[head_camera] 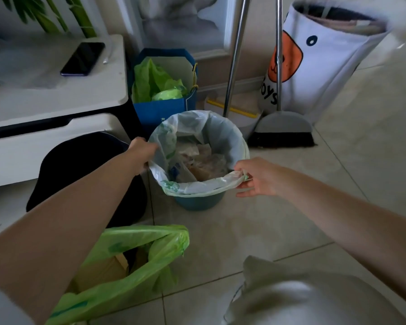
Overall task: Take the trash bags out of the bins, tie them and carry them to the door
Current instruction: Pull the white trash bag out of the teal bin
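The translucent white plastic trash bag (198, 184) is pinched at opposite rims by both hands, left (142, 153) and right (258, 178), above the round blue bin (197, 202); uneven lifting may tear it.

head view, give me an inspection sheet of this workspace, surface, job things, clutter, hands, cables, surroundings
surface: beige tiled floor, bare beside the bin.
job's things: blue bin upright, its pale liner bag folded over the rim, waste inside; green bag on the floor nearer the person, open.
clutter: broom; dustpan; blue paper bag holding green plastic; white toy bag.
grippers: left hand grips the liner's left edge; right hand pinches its right edge.
cables: nothing seen.
surroundings: white table with a phone; plant behind.
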A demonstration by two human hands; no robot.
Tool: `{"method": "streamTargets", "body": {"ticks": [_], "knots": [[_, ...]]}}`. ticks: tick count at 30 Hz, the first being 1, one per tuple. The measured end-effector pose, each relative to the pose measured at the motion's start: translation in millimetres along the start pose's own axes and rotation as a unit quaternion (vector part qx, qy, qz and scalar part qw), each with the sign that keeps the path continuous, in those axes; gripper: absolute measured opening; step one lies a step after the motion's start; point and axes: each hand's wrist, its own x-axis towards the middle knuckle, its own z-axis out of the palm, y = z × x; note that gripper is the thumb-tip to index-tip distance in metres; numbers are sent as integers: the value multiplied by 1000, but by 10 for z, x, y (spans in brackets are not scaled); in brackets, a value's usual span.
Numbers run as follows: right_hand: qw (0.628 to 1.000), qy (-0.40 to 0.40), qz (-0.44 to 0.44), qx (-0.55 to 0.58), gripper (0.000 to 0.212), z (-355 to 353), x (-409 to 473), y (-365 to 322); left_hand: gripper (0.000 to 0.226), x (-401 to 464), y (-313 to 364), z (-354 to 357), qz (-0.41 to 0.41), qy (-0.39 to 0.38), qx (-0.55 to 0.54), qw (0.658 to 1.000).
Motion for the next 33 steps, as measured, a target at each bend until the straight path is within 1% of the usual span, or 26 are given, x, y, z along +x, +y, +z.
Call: {"method": "streamTargets", "body": {"ticks": [1, 2, 5, 9, 11, 14, 17, 19, 21, 22, 23, 24, 25, 26, 27, 29, 30, 31, 33], "knots": [[1000, -5, 0, 12, 14, -7, -16, -11, 40, 0, 9, 18, 2, 3, -12, 1000], [1000, -7, -3, 23, 12, -25, -36, -22, 33, -14, 21, 31, 3, 14, -14, 1000], [998, 6, -20, 52, 9, -66, -76, -67, 33, -15, 54, -24, 2, 71, -1, 997], [997, 40, -52, 45, 26, -49, -77, -171, 27, 11, 117, -99, -7, 65, 36, 997], [995, 40, -90, 34, 33, 5, -97, -239, 32, -4, 161, -160, 0, 74, 33, 997], [988, 23, -155, -13, 51, 84, -151, -315, 35, -50, 220, -286, 13, 82, 27, 996], [979, -6, -198, -41, 61, 100, -227, -341, 16, -235, 273, -422, 57, 60, 19, 996], [973, -11, -222, -59, 57, 54, -299, -329, 17, -322, 286, -543, 85, 25, -13, 996], [968, -1, -235, -83, 44, -34, -360, -279, 26, -398, 310, -672, 96, -16, -102, 990], [966, 14, -240, -96, 37, -85, -389, -239, 25, -443, 324, -733, 98, -26, -146, 984], [963, 38, -245, -105, 32, -137, -402, -196, 19, -478, 329, -787, 94, -24, -177, 979], [959, 69, -250, -113, 27, -192, -411, -151, 15, -503, 320, -841, 86, -15, -194, 977], [955, 101, -254, -118, 22, -249, -407, -109, 17, -530, 301, -889, 78, -3, -194, 978], [952, 125, -253, -121, 22, -302, -410, -71, 21, -561, 264, -932, 73, 11, -178, 981], [951, 141, -247, -123, 25, -349, -404, -36, 23, -583, 215, -973, 73, 27, -135, 988], [956, 154, -217, -123, 32, -410, -384, 11, 17, -599, 110, -1031, 89, 63, 36, 993], [961, 153, -192, -129, 33, -424, -369, 21, 12, -603, 75, -1035, 98, 69, 121, 985], [966, 144, -161, -142, 33, -427, -352, 25, 13, -598, 49, -1016, 104, 57, 179, 977], [972, 108, -107, -178, 40, -403, -356, 23, 38, -603, 35, -942, 83, -14, 226, 971]]}}
